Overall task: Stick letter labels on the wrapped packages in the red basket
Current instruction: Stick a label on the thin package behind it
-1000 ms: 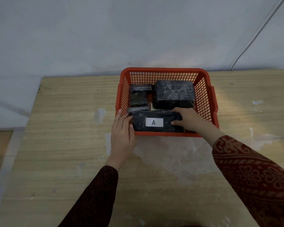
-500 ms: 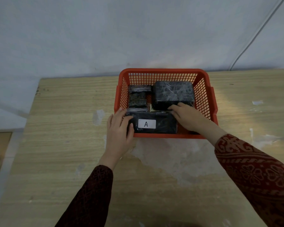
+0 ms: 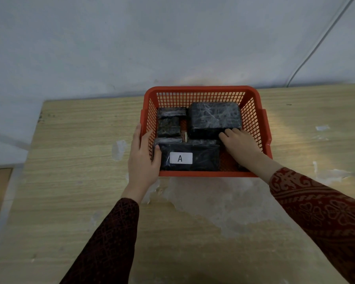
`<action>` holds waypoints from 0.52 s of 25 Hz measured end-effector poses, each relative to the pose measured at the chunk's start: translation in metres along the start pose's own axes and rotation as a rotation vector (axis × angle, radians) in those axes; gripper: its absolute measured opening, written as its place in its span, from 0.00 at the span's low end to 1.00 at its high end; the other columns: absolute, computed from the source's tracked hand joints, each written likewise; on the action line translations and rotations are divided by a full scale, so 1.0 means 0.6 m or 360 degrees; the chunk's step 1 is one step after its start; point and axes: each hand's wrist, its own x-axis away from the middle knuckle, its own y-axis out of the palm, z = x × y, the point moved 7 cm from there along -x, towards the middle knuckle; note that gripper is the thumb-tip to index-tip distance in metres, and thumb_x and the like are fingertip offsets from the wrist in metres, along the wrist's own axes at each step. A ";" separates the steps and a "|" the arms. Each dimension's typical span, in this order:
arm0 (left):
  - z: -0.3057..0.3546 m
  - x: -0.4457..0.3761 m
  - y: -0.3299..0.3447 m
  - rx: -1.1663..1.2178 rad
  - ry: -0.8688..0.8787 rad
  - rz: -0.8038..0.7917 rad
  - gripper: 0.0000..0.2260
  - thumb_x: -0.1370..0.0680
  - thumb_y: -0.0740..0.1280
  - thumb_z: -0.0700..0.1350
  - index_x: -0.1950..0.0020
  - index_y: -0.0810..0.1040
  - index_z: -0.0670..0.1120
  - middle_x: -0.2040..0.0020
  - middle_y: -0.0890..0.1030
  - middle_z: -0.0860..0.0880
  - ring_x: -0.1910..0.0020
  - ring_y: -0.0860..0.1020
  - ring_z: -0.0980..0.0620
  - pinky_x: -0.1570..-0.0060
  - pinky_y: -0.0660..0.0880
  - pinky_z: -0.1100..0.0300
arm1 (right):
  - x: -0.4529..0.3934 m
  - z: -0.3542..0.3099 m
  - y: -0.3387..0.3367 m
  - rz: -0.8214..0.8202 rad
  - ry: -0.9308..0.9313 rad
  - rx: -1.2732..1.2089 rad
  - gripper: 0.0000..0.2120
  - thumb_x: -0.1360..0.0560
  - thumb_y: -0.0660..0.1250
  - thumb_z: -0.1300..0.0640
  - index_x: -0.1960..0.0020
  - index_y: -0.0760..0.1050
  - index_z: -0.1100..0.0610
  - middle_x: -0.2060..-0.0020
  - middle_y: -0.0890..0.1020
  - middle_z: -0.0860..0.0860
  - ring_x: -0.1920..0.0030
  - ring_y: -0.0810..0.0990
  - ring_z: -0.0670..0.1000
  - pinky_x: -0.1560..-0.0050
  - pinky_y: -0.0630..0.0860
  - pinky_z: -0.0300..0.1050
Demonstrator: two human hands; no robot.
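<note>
White "A" label (image 3: 181,158) on front package (image 3: 205,158)

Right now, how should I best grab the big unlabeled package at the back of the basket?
Probably come from above and pinch the big package across its short near and far sides. The red basket wall crowds its right side, while the right hand already touches the near edge.

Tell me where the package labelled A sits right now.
The package labelled A lies in the red basket along its near wall, left hand at its left end, right hand beside it.
</note>
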 end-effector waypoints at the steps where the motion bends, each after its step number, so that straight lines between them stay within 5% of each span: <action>1: 0.001 0.000 0.000 0.0002 -0.0007 -0.0004 0.19 0.20 0.61 0.44 0.29 0.69 0.44 0.22 0.57 0.47 0.25 0.61 0.51 0.36 0.60 0.70 | -0.001 0.000 0.000 0.0004 -0.0033 0.0021 0.13 0.40 0.77 0.66 0.57 0.79 0.62 0.66 0.82 0.57 0.66 0.82 0.57 0.69 0.78 0.47; 6: 0.004 0.001 -0.003 -0.0010 -0.0001 -0.0003 0.18 0.20 0.62 0.43 0.30 0.70 0.44 0.22 0.58 0.47 0.25 0.62 0.50 0.37 0.61 0.70 | 0.003 0.005 -0.002 -0.0041 -0.0076 -0.0027 0.09 0.32 0.71 0.65 0.52 0.78 0.61 0.61 0.84 0.57 0.59 0.83 0.58 0.58 0.79 0.49; 10: 0.002 0.001 -0.001 -0.0004 0.0006 -0.0013 0.18 0.20 0.62 0.43 0.31 0.70 0.43 0.22 0.58 0.47 0.25 0.61 0.50 0.39 0.54 0.81 | 0.006 0.018 -0.001 -0.0023 -0.0045 -0.0148 0.11 0.25 0.64 0.62 0.43 0.75 0.60 0.51 0.83 0.56 0.47 0.80 0.57 0.45 0.74 0.50; 13: 0.001 0.001 0.000 -0.0013 0.0020 -0.0014 0.17 0.20 0.61 0.43 0.31 0.70 0.43 0.22 0.57 0.46 0.25 0.61 0.50 0.34 0.60 0.71 | 0.005 0.028 -0.001 0.0053 0.0014 -0.0373 0.11 0.22 0.60 0.60 0.40 0.72 0.57 0.47 0.81 0.55 0.45 0.79 0.56 0.47 0.72 0.48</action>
